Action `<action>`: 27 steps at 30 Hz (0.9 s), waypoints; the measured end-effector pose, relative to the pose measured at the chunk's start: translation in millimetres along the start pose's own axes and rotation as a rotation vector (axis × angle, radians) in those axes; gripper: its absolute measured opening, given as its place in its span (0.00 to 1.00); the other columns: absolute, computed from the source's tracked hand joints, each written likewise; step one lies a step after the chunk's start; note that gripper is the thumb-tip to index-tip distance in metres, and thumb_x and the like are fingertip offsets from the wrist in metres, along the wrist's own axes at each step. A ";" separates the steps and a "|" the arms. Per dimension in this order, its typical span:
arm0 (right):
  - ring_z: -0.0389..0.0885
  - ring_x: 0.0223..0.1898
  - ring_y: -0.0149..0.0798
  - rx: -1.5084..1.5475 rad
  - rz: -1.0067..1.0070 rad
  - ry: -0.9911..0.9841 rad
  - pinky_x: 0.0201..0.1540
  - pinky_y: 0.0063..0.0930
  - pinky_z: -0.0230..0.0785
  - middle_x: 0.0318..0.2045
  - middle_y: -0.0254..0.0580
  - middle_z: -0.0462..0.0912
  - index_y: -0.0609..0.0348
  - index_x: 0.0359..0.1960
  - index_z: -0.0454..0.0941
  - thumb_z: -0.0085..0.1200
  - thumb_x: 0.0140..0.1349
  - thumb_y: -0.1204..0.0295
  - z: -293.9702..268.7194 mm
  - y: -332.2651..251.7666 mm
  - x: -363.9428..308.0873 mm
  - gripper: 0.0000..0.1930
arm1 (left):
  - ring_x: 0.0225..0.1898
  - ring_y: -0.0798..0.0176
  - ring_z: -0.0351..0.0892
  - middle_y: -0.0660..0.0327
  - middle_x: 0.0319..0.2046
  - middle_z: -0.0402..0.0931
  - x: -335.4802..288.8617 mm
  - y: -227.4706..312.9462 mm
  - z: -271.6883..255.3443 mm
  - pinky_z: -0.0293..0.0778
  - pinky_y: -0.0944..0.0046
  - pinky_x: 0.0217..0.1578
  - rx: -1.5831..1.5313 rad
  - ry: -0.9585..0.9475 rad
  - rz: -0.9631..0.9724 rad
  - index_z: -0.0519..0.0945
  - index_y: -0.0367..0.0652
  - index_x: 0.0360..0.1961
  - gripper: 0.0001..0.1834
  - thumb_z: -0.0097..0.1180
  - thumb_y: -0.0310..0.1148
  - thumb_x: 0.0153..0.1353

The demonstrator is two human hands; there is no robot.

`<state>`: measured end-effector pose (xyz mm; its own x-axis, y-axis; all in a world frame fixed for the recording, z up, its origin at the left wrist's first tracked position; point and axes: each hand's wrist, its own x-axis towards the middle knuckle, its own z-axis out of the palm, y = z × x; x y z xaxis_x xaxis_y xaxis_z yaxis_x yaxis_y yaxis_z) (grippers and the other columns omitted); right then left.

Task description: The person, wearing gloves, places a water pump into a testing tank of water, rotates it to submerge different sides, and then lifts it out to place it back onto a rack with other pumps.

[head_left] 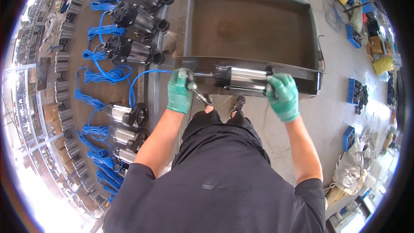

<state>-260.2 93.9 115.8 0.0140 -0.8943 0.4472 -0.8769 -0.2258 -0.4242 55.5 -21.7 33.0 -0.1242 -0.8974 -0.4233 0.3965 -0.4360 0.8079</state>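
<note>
A cylindrical pump motor [249, 80] with a shiny steel body and black ends lies sideways across the near ledge of a metal tank. My right hand [282, 97], in a green glove, is closed around its black right end. From the left end a thin rod [202, 74] reaches toward my left hand [179, 91], also gloved in green. Those fingers are curled around something dark that they mostly hide. A shiny metal piece [200, 96] slants down beside them; its kind is unclear. A blue cable [148, 71] runs up to the left hand from the left.
The shallow rectangular tank [308, 39] has a brown bottom. Left of it, several steel-and-black pumps [137, 51] lie on a bench with coiled blue cables [101, 76]. Blue bins [352, 91] stand on the floor at right, near a pale plastic sack [348, 170].
</note>
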 end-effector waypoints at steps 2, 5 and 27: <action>0.81 0.41 0.51 0.125 0.094 -0.040 0.46 0.43 0.75 0.40 0.48 0.82 0.58 0.46 0.82 0.65 0.52 0.77 -6.5 -14.9 -26.3 0.17 | 0.24 0.72 0.67 0.65 0.30 0.74 -24.8 -2.1 57.7 0.72 0.66 0.28 0.037 -0.125 -0.073 0.78 0.43 0.46 0.13 0.57 0.42 0.73; 0.82 0.42 0.53 0.264 0.292 -0.259 0.44 0.43 0.77 0.42 0.48 0.83 0.57 0.56 0.76 0.68 0.56 0.65 -8.2 -42.1 -48.0 0.26 | 0.25 0.71 0.68 0.65 0.31 0.73 -52.7 -20.3 133.0 0.74 0.64 0.33 -0.192 -0.336 -0.224 0.78 0.43 0.47 0.11 0.53 0.40 0.75; 0.81 0.37 0.53 -0.127 1.147 0.092 0.46 0.46 0.73 0.37 0.55 0.83 0.61 0.49 0.72 0.57 0.69 0.60 -43.3 260.9 -240.2 0.18 | 0.50 0.59 0.83 0.52 0.48 0.84 -33.6 32.3 -19.2 0.76 0.61 0.53 1.266 0.071 0.385 0.80 0.37 0.52 0.13 0.57 0.32 0.70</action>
<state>-513.1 266.6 -68.2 -0.8519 -0.5158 -0.0910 -0.3939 0.7453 -0.5379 89.9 -4.3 65.4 -0.1325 -0.9886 -0.0716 -0.7262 0.0477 0.6858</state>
